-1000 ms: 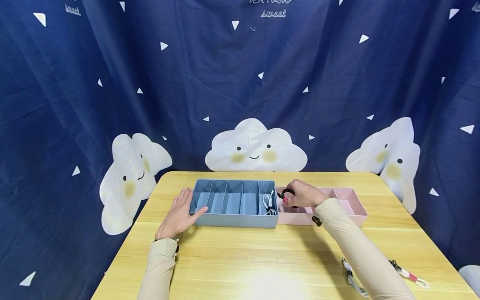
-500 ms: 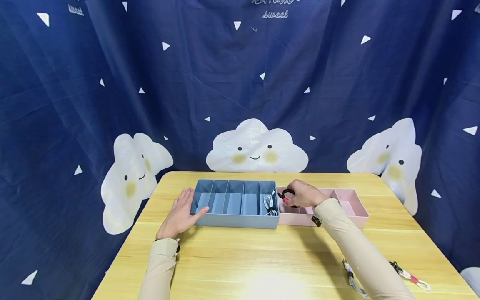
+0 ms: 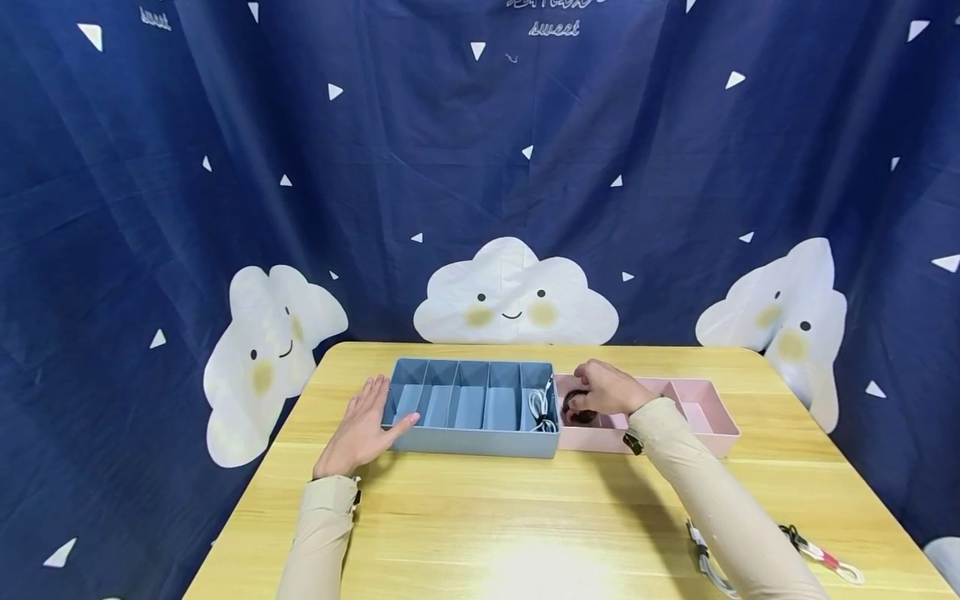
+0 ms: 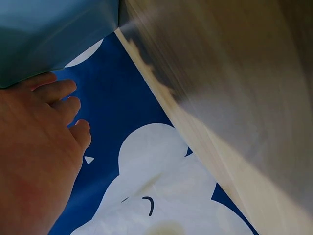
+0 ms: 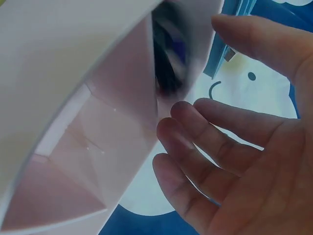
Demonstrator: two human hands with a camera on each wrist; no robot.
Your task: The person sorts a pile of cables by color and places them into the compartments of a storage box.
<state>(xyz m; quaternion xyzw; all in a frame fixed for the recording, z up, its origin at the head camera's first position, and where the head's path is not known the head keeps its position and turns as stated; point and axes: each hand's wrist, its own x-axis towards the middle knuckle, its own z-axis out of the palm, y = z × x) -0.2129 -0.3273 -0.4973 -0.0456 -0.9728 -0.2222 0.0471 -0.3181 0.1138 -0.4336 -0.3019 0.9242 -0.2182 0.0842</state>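
Observation:
My left hand [image 3: 363,433] rests with spread fingers against the left end of a blue divided box [image 3: 474,442]. Its thumb lies over the front rim. To the right, a pink divided box [image 3: 731,436] adjoins the blue one. Above its leftmost compartment is my right hand [image 3: 611,390], its fingers apart. In the right wrist view the thumb and fingertips hold nothing. A black coiled cable [image 5: 171,54] is blurred inside the pink compartment there, apart from the fingers. A white bundled cable [image 3: 540,410] sits in the blue box's rightmost compartment.
On the wooden table [image 3: 450,525], a grey cable [image 3: 708,562] lies partly behind the right forearm. Farther right is a white cable [image 3: 825,557] with black and red parts. A dark blue curtain [image 3: 480,167] hangs behind the table.
The right hand has let go of the black cable, which has dropped into the pink box's leftmost compartment. The left hand keeps its place on the blue box.

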